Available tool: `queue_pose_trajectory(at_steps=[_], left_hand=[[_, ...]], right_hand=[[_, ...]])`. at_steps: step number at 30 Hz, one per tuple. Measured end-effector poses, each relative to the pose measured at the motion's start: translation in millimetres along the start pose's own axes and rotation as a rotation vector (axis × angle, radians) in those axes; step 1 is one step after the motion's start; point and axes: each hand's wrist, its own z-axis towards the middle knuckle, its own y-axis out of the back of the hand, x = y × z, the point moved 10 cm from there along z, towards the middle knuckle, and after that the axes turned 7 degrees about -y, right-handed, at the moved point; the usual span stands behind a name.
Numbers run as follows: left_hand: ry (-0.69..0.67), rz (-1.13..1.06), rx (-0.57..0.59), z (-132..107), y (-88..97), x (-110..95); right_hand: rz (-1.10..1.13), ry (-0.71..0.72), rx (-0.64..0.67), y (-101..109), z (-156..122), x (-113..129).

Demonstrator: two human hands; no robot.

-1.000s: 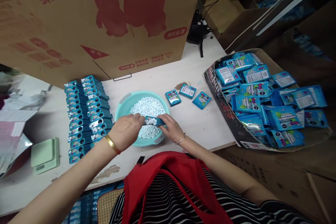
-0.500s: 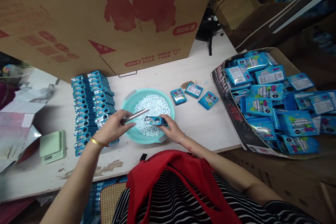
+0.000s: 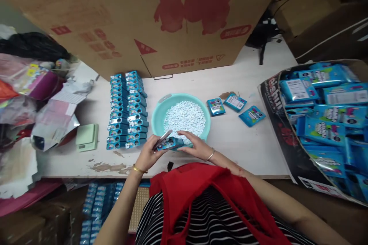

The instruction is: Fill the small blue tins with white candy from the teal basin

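Observation:
Over the near rim of a turquoise basin [image 3: 157,116], my left hand [image 3: 147,155] is closed round a slim silver metal tool [image 3: 165,136], its exact kind unclear. The same hand's thumb presses the lower side of a small blue candy box [image 3: 169,144], which lies tilted just under the tool. My right hand [image 3: 198,148] is at the box's right end, finger and thumb spread apart around it. Small pale blue candies [image 3: 185,116] heap inside the basin.
Two rows of blue boxes [image 3: 117,111] stand left of the basin, beside a green scale [image 3: 87,137]. Several blue packets [image 3: 216,106] lie to the right. A carton [image 3: 277,122] full of packets stands at far right. A large cardboard box [image 3: 184,46] walls off the back.
The view has shifted left. Both hands have drawn the candy box nearer to me, to the basin's near rim. My left hand has met the box, and my right fingers have loosened.

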Motion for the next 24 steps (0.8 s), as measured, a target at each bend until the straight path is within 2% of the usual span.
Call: queue_pose_trajectory(at_steps=[3, 7, 11, 14, 15, 17, 20, 22, 24], left_hand=[[0.124, 0.068, -0.071, -49, 26.1, 29], [0.267, 0.195, -0.11, -103, 50.8, 91], [0.31, 0.296, -0.08, -123, 56.2, 147], [0.327, 0.395, -0.167, -125, 60.7, 167], [0.338, 0.439, -0.216, -125, 63.6, 167], [0.359, 0.52, -0.295, -125, 67.8, 159], [0.35, 0.579, -0.396, -113, 71.4, 130], [0.27, 0.528, -0.395, -87, 62.9, 106], [0.141, 0.42, -0.295, -46, 40.1, 85]], right_hand=[[-0.037, -0.029, 0.011, -1, -6, -3], [-0.056, -0.06, -0.038, 5, -11, -14], [-0.086, -0.043, -0.154, 21, -10, -13], [-0.121, -0.045, -0.332, 59, -9, -24], [-0.14, -0.079, -0.41, 78, -9, -36], [-0.222, -0.244, -0.564, 124, -11, -70], [-0.38, -0.546, -0.678, 186, -12, -124], [-0.428, -0.642, -0.683, 212, 1, -148], [-0.467, -0.727, -0.645, 221, 22, -167]])
